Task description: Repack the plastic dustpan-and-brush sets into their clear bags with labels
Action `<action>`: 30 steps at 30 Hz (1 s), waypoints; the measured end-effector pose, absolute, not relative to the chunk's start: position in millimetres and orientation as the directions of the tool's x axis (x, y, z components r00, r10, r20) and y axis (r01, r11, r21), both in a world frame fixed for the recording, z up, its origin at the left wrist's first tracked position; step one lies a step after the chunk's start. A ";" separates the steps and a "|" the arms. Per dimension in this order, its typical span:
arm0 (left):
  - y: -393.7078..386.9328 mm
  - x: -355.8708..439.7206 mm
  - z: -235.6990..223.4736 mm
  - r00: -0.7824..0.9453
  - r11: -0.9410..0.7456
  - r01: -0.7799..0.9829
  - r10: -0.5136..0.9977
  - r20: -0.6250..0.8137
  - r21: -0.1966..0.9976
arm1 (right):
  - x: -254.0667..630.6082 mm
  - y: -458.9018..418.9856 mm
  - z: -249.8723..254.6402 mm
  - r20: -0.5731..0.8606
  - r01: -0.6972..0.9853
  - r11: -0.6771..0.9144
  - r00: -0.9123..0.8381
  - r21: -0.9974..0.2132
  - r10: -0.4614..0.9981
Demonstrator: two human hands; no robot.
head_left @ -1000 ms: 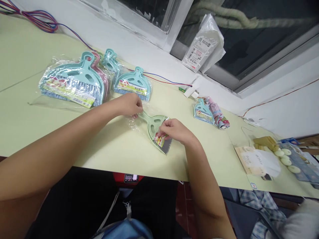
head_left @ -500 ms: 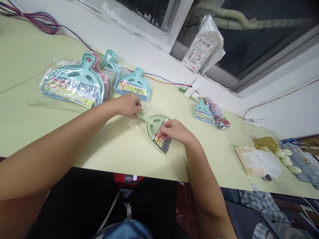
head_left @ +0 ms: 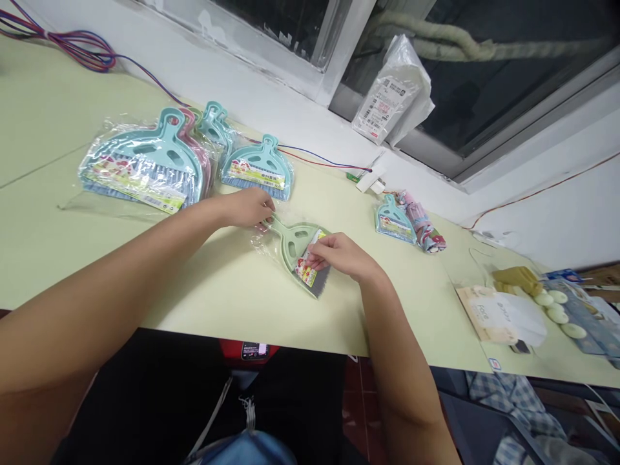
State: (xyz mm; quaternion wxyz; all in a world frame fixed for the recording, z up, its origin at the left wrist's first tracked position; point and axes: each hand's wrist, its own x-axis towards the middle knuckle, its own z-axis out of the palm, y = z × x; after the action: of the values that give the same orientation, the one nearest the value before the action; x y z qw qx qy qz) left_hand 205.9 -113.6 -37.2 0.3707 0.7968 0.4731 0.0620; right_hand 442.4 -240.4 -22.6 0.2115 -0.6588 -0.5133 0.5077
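The green dustpan [head_left: 296, 240] lies tilted at the center of the frame, in a clear wrap [head_left: 261, 242], its handle toward the upper left and its gray brush [head_left: 320, 281] toward the lower right. The left hand [head_left: 265, 210] grips the handle end and the wrap between thumb and fingers. The right hand [head_left: 320, 250] is curled, its fingertips at the label [head_left: 305, 270]; whether they pinch the wrap cannot be told. The bench [head_left: 295, 323] carries it all.

Just beyond the left hand lies a blue dustpan [head_left: 261, 156] with a label and brush. Left of it, upper left of the frame, wrapped blue and pink dustpans [head_left: 145, 152] overlap in a stack. Right of center, a small dustpan [head_left: 394, 213] touches a patterned bundle [head_left: 420, 223]. A white plug [head_left: 371, 181] sits near the wall, joined to red and blue wires. A plastic bag [head_left: 392, 93] stands by the window, upper right. At the right of the frame are a paper packet [head_left: 487, 313] and pale green round things [head_left: 557, 314]. A phone [head_left: 255, 350] lies below the bench edge, lower center.
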 end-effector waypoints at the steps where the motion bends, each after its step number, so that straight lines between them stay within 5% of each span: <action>1: -112.8 205.5 -38.3 0.562 -0.264 0.682 0.786 -0.258 0.682 | 446.9 -239.6 -21.4 -0.447 0.448 -0.388 -0.030 -0.806 0.894; 9: -105.9 202.5 -45.7 0.536 -0.150 0.631 0.794 -0.288 0.761 | 512.3 -218.2 -42.9 -0.138 0.475 -0.328 0.392 -0.817 0.910; 21: -107.3 199.5 -37.9 0.517 -0.091 0.602 0.801 -0.302 0.793 | 503.2 -214.2 -49.6 -0.334 0.150 -0.345 0.094 -0.927 0.938; 30: -103.4 199.5 -46.1 0.512 -0.100 0.601 0.810 -0.286 0.793 | 503.9 -206.6 -66.5 -0.272 0.232 -0.302 0.150 -0.925 0.950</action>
State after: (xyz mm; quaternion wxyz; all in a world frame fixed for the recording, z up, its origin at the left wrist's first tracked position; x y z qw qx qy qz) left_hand 199.5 -103.4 -46.1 0.4675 0.7331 0.4812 0.1115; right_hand 503.9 -206.6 -66.5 0.3817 -0.6554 -0.4511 0.4704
